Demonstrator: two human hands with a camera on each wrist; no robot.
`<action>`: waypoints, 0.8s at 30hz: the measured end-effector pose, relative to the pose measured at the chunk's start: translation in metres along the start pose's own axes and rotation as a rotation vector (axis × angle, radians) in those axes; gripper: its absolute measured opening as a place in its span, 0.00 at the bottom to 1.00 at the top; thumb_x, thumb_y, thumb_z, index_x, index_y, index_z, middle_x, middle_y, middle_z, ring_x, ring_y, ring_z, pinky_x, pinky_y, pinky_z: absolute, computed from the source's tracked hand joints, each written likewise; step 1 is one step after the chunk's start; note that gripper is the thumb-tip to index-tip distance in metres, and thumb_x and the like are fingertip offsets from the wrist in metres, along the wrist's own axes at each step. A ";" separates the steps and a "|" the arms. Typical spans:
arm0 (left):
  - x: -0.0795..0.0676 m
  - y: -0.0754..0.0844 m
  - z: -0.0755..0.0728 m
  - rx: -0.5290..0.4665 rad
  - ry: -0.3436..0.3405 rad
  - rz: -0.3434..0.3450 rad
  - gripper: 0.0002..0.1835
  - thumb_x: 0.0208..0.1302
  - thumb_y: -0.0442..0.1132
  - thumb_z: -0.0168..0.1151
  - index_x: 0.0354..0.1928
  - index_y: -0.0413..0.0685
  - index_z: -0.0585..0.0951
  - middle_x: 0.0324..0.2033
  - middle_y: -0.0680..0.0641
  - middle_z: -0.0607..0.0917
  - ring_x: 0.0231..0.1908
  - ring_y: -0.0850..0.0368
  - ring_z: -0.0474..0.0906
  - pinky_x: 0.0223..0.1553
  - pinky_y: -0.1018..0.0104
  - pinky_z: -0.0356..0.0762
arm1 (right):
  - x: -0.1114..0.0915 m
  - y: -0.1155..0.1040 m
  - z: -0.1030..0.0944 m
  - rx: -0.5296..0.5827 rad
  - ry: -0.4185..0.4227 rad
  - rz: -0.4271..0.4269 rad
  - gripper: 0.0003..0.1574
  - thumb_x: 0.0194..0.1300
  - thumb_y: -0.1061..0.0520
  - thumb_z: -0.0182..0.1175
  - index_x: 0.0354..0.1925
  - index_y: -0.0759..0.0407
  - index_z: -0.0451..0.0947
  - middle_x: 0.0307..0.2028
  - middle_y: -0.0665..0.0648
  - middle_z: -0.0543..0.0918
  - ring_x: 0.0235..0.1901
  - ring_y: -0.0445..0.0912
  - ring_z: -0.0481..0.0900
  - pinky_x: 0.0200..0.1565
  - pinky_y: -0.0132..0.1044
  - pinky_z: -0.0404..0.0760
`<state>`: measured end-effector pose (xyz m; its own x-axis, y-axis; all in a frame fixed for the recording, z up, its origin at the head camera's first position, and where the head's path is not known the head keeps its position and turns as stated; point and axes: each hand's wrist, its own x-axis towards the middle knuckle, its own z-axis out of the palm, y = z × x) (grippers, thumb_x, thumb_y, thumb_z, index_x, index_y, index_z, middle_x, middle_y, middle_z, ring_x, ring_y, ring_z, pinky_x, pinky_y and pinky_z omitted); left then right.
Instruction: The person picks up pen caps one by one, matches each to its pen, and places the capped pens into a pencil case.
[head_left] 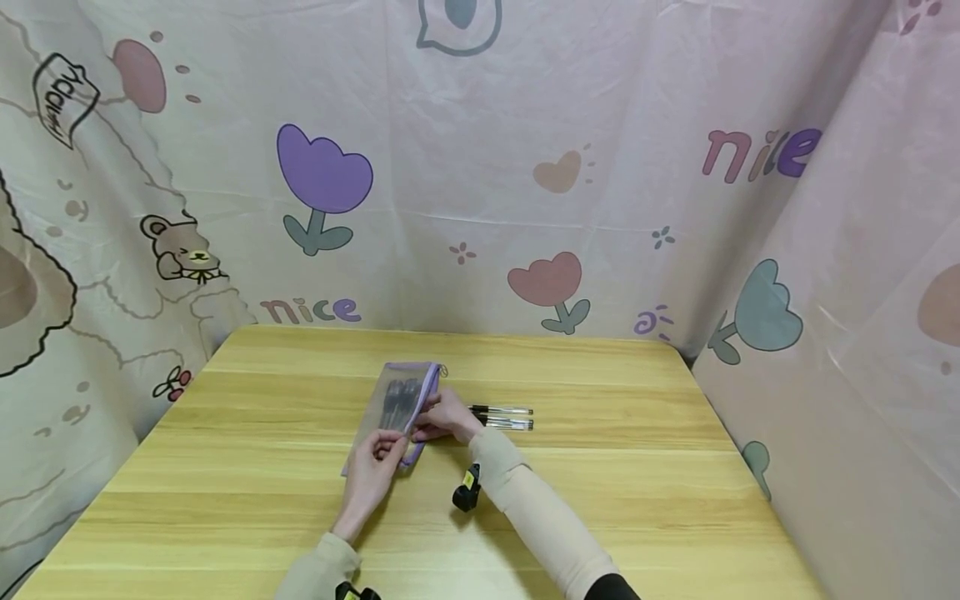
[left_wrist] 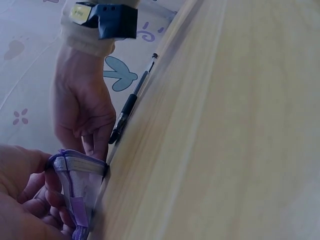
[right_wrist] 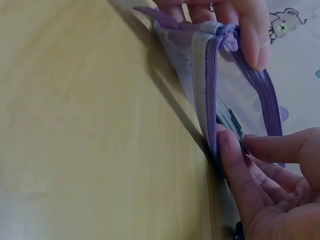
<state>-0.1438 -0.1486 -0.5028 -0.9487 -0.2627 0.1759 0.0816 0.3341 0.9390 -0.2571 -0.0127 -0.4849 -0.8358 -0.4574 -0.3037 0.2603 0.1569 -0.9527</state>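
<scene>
A see-through pencil pouch (head_left: 372,421) with a purple zipped edge lies on the table, its mouth unzipped. Several dark pens (head_left: 400,402) show through its side. My left hand (head_left: 372,467) pinches the near end of the mouth between thumb and fingers, as the left wrist view also shows. At the opening, the fingers of my right hand (right_wrist: 280,187) reach in past the purple zip edge (right_wrist: 213,95). Between its thumb and forefinger is the end of a dark pen (right_wrist: 232,120), partly hidden by the pouch wall.
Just right of my right hand, black-and-clear pens (head_left: 512,424) lie on the wooden table (head_left: 637,483). A printed curtain (head_left: 465,150) hangs behind the table and along both sides. Small black cameras (head_left: 467,490) are strapped at the wrists.
</scene>
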 end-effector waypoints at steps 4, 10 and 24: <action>0.001 -0.003 0.001 0.004 0.012 -0.006 0.07 0.66 0.32 0.64 0.42 0.34 0.83 0.31 0.39 0.87 0.26 0.73 0.73 0.31 0.78 0.72 | -0.007 0.003 -0.003 0.007 -0.008 -0.065 0.16 0.65 0.71 0.61 0.51 0.76 0.79 0.38 0.74 0.87 0.21 0.40 0.83 0.34 0.32 0.87; 0.003 -0.004 0.002 0.004 0.029 -0.006 0.06 0.65 0.30 0.64 0.41 0.34 0.83 0.30 0.39 0.87 0.26 0.73 0.73 0.31 0.78 0.72 | -0.029 0.009 -0.016 -0.104 0.003 -0.187 0.19 0.67 0.66 0.62 0.54 0.75 0.77 0.43 0.73 0.86 0.27 0.44 0.86 0.38 0.38 0.88; 0.002 -0.004 0.001 0.016 0.013 -0.008 0.07 0.66 0.31 0.64 0.42 0.34 0.83 0.31 0.39 0.87 0.26 0.72 0.73 0.32 0.78 0.73 | -0.082 0.029 -0.096 -0.501 0.049 -0.487 0.22 0.63 0.64 0.66 0.55 0.70 0.79 0.49 0.69 0.85 0.44 0.50 0.84 0.49 0.30 0.81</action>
<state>-0.1465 -0.1492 -0.5067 -0.9452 -0.2772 0.1726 0.0693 0.3462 0.9356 -0.2268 0.1134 -0.4866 -0.8245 -0.5402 0.1686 -0.3941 0.3342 -0.8561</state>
